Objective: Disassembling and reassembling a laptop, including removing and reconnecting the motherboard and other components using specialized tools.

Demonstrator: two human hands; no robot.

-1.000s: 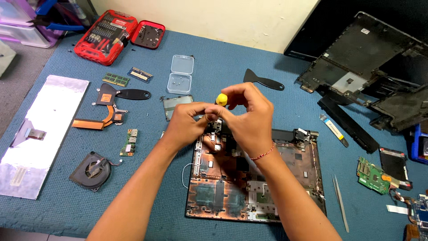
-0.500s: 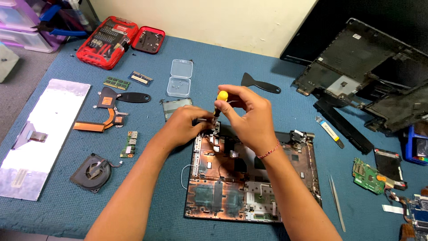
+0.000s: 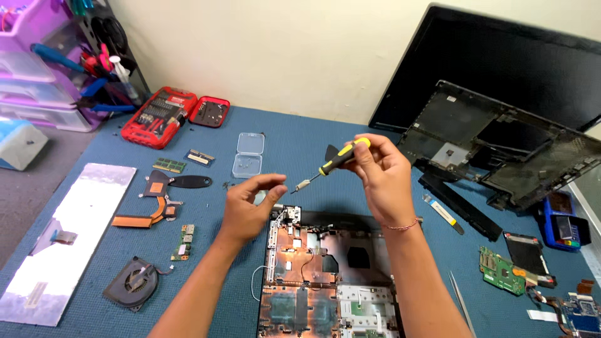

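Since a moment ago, we see both hands lifted off the laptop base (image 3: pixel 325 275). Right hand (image 3: pixel 382 178) grips a screwdriver (image 3: pixel 332 164); left hand (image 3: pixel 247 206) curls loosely, holding nothing we can make out.

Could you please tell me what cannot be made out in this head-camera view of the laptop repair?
- Whether the left hand pinches a screw: too small, and the fingers hide it.
- The screwdriver tip: blurred and too fine to tell its type.
- The lower part of the laptop base: cut off by the bottom edge and covered by both forearms.
- The right hand covers part of the handle.
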